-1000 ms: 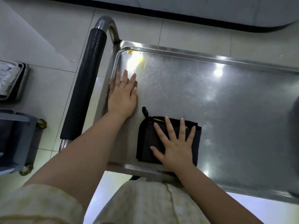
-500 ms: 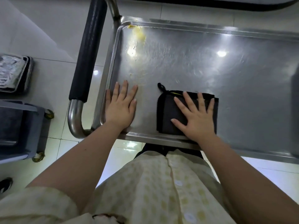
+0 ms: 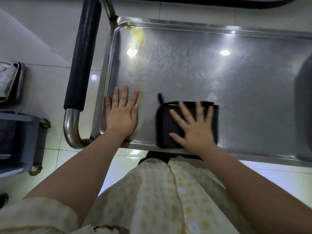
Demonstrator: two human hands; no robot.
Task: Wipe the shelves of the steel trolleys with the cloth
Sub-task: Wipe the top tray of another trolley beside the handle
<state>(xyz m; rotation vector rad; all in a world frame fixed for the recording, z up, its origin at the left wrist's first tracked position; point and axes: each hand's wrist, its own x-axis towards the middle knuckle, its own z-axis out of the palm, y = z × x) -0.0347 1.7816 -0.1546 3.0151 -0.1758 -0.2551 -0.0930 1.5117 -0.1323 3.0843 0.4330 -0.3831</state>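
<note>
The steel trolley's top shelf point(image 3: 211, 73) fills the view, its surface streaked and shiny. A folded black cloth point(image 3: 164, 127) lies at the shelf's front rim. My right hand point(image 3: 194, 127) presses flat on it with fingers spread. My left hand point(image 3: 121, 115) rests flat on bare steel in the front left corner, holding nothing. A yellow smear point(image 3: 138, 37) sits in the far left corner of the shelf.
The trolley's black padded handle point(image 3: 82, 53) runs along its left end. On the floor to the left stand a grey wheeled cart point(image 3: 18, 142) and a stack of metal trays point(image 3: 10, 81). A dark rounded object point(image 3: 303, 107) is at the shelf's right edge.
My right hand has slid the cloth to the right along the front rim. My left hand has drawn back from mid-shelf to the front left corner.
</note>
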